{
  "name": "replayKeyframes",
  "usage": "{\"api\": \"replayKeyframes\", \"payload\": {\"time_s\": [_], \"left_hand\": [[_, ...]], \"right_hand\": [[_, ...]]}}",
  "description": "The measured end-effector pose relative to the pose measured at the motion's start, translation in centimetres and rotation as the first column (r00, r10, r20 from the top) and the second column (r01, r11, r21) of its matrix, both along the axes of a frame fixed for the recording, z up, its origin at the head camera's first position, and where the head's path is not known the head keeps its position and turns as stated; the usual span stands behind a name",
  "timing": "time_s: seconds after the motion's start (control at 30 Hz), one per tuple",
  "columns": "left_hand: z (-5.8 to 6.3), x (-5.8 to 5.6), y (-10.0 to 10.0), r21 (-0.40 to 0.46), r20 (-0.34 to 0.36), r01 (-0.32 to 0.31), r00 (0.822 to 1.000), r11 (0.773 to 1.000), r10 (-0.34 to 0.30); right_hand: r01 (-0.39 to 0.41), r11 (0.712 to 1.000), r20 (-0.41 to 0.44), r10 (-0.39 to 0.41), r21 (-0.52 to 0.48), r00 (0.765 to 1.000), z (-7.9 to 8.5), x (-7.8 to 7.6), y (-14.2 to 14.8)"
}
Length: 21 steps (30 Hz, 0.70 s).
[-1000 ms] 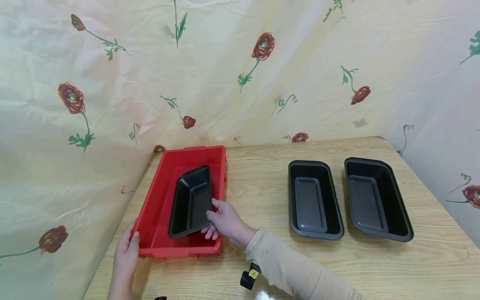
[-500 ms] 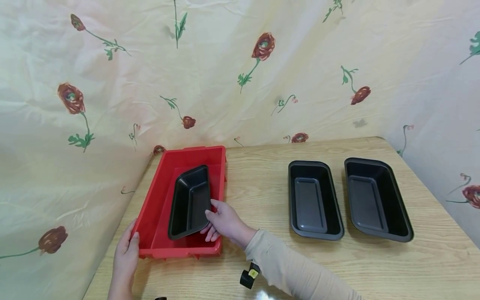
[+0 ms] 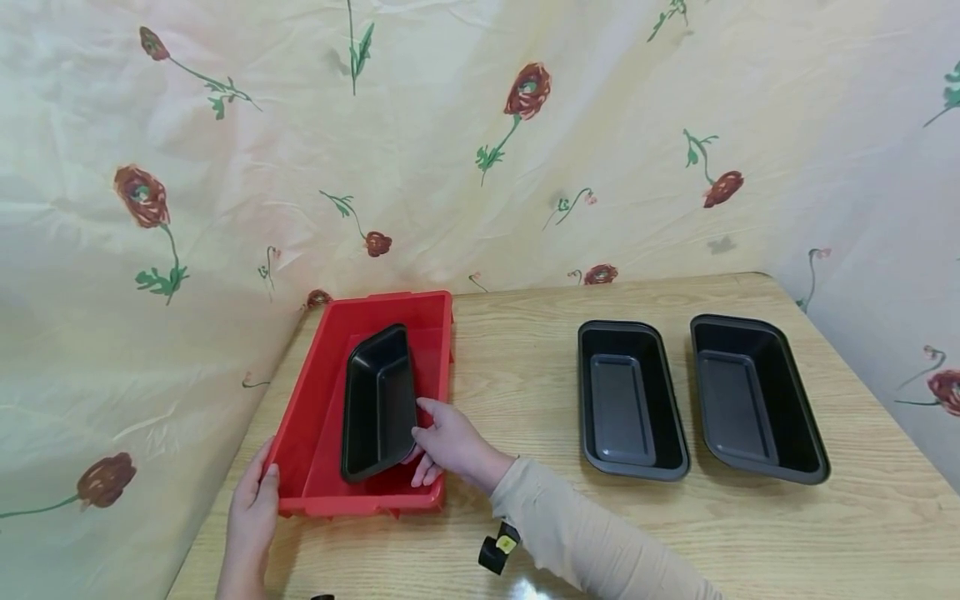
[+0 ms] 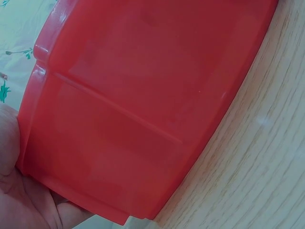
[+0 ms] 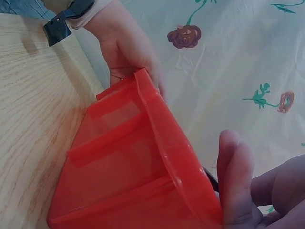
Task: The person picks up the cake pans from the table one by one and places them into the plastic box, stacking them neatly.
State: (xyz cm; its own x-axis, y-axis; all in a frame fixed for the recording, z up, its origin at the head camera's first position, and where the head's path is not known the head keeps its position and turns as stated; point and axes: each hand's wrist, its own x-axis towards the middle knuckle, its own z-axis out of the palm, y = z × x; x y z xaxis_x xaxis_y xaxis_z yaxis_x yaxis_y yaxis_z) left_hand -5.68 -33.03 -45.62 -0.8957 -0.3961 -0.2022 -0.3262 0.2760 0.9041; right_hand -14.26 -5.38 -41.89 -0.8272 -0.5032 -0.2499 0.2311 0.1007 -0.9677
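A red plastic tray [image 3: 360,505] stands at the left of the table, its outer wall filling much of both wrist views. My left hand [image 3: 253,504] grips the tray's near left corner, with the thumb over the rim. Inside the tray is a black loaf pan [image 3: 378,408], tilted and with nothing seen in it. My right hand [image 3: 453,442] reaches over the tray's right wall and pinches the pan's right edge near its front end. In the right wrist view the tray wall hides nearly all of the pan.
Two more black loaf pans, a middle one [image 3: 622,408] and a right one [image 3: 750,400], stand side by side on the wooden table [image 3: 517,350]. Flowered cloth [image 3: 450,150] hangs close behind the table and along its sides.
The loaf pan in my right hand has shifted slightly and turned to a steeper tilt inside the tray. My left hand and the tray have stayed in place.
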Motion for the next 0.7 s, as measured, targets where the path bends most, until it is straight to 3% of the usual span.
{"api": "replayKeyframes", "payload": {"time_s": [0.7], "left_hand": [[-0.19, 0.07, -0.06, -0.004, -0.027, 0.004, 1.000, 1.000, -0.005]], "right_hand": [[0.002, 0.987, -0.042, 0.004, 0.159, 0.999, 0.72, 0.48, -0.32]]}}
